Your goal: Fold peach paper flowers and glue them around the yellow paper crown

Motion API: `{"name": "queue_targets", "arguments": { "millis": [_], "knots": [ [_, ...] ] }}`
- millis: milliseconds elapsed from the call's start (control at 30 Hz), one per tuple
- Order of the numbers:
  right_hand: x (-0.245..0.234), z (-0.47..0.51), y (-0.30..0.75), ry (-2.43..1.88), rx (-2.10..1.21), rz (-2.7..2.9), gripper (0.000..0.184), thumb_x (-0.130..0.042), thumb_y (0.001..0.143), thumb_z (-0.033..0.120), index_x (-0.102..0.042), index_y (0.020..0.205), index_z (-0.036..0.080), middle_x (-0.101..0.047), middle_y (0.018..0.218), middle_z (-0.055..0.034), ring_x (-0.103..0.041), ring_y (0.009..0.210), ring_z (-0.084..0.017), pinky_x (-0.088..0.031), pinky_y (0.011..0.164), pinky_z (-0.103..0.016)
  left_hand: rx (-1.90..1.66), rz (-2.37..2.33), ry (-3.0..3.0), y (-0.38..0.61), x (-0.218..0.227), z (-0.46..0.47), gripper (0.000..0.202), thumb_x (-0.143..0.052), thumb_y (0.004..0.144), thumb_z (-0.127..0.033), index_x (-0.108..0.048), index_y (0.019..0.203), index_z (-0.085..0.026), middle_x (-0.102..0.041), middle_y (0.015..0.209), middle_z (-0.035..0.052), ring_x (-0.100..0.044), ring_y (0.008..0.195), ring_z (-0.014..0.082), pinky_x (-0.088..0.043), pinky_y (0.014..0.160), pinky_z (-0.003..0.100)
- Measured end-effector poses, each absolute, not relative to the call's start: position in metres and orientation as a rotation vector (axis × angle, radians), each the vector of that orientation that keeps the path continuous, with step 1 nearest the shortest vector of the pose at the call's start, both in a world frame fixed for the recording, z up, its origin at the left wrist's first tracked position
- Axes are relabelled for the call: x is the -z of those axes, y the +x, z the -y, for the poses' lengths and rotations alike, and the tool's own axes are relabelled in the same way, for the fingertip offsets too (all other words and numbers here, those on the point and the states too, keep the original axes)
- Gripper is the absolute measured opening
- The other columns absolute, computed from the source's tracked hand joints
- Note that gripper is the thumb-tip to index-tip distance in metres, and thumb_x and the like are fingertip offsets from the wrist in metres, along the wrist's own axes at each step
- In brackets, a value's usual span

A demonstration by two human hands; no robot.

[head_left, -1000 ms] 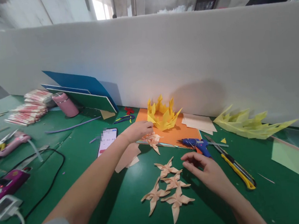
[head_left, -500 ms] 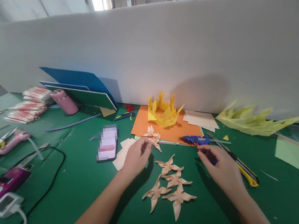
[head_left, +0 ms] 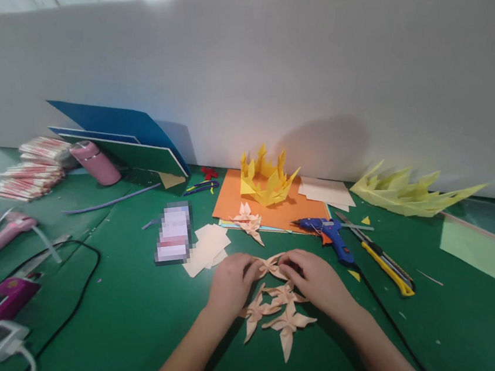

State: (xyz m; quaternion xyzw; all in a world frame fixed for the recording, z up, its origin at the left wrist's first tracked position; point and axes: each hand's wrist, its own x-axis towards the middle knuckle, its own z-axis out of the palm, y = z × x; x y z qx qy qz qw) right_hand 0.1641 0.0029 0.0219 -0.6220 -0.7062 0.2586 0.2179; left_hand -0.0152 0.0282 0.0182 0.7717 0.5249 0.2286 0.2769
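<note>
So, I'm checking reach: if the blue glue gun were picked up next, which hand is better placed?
Probably the right hand: the blue glue gun lies just beyond it. The left hand is farther off, at the opposite side of the peach folded flower between them.

No text or numbers can be read.

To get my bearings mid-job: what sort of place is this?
Most likely a paper-craft workbench: a blue glue gun and a yellow-handled utility knife lie on the green table near folded peach paper flowers. Whether the room is a workshop or classroom, I cannot tell.
</note>
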Motion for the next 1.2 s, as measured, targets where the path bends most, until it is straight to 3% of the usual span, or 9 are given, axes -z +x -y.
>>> {"name": "queue_targets", "arguments": {
  "millis": [67,200,400,567,667,800,967,1200],
  "knots": [
    [-0.019,-0.005,0.164,-1.788,-0.706,1.851,0.008,-0.047,0.080,0.026,-0.054,0.082,0.023,-0.062,0.073,-0.0004,-0.058,0.064,-0.018,-0.042,0.059,-0.029,-0.630,-1.402,2.185,-0.016,-0.015,-0.027,0.023,-0.043,0.088,-0.023,-0.061,0.075,-0.019,-0.066,0.077,0.0040,-0.058,0.076,0.0190,-0.045,0.071,0.033],
    [-0.016,-0.011,0.163,-1.748,-0.826,1.749,0.029,-0.052,0.075,0.021,-0.050,0.103,0.023,-0.063,0.082,0.0003,-0.058,0.060,-0.015,-0.044,0.057,-0.028,-0.644,-1.432,2.278,-0.014,-0.011,-0.025,0.024,-0.040,0.090,-0.022,-0.062,0.081,-0.019,-0.065,0.082,0.0052,-0.057,0.080,0.0202,-0.044,0.076,0.036],
    [-0.019,-0.014,0.151,-1.673,-0.774,1.931,0.018,-0.047,0.081,0.015,-0.061,0.092,0.020,-0.065,0.083,-0.0047,-0.060,0.079,-0.020,-0.045,0.070,-0.032,-0.587,-1.434,2.256,-0.009,-0.013,-0.018,0.020,-0.053,0.084,-0.037,-0.060,0.086,-0.018,-0.065,0.088,0.0071,-0.055,0.085,0.0241,-0.043,0.076,0.039],
    [-0.017,-0.017,0.150,-1.725,-0.428,2.053,0.008,-0.056,0.080,0.016,-0.064,0.081,0.019,-0.059,0.086,-0.0075,-0.055,0.087,-0.024,-0.043,0.074,-0.035,-0.570,-1.444,2.262,-0.006,-0.011,-0.017,0.011,-0.057,0.081,-0.027,-0.058,0.087,-0.018,-0.062,0.090,0.0072,-0.055,0.085,0.0239,-0.044,0.075,0.038],
    [-0.016,-0.017,0.150,-1.662,-0.395,2.108,0.008,-0.058,0.080,0.015,-0.060,0.073,0.019,-0.060,0.085,-0.0061,-0.054,0.084,-0.022,-0.042,0.073,-0.032,-0.627,-1.428,2.244,-0.006,-0.009,-0.018,0.010,-0.054,0.082,-0.027,-0.057,0.086,-0.018,-0.062,0.089,0.0068,-0.055,0.085,0.0236,-0.044,0.075,0.037],
    [-0.019,-0.015,0.147,-1.616,-0.514,2.103,0.012,-0.051,0.084,0.014,-0.057,0.075,0.021,-0.063,0.074,-0.0012,-0.054,0.073,-0.019,-0.039,0.063,-0.028,-0.661,-1.430,2.200,-0.008,-0.009,-0.018,0.013,-0.055,0.082,-0.030,-0.056,0.086,-0.018,-0.061,0.087,0.0064,-0.055,0.084,0.0230,-0.044,0.076,0.038],
    [-0.026,-0.009,0.140,-1.506,-0.526,1.973,0.016,-0.048,0.085,0.017,-0.058,0.075,0.023,-0.065,0.072,-0.0007,-0.057,0.070,-0.018,-0.041,0.063,-0.027,-0.743,-1.371,2.004,-0.013,-0.012,-0.017,0.015,-0.055,0.081,-0.033,-0.055,0.086,-0.019,-0.062,0.084,0.0041,-0.056,0.080,0.0200,-0.045,0.074,0.036],
    [-0.023,-0.004,0.134,-1.384,-0.504,1.912,0.019,-0.046,0.087,0.019,-0.063,0.094,0.022,-0.070,0.088,-0.0043,-0.062,0.081,-0.019,-0.046,0.071,-0.029,-1.034,-1.172,1.732,-0.016,-0.008,-0.019,0.014,-0.056,0.075,-0.021,-0.056,0.089,-0.020,-0.057,0.095,0.0063,-0.058,0.090,0.0186,-0.049,0.077,0.033]
  ]
}}
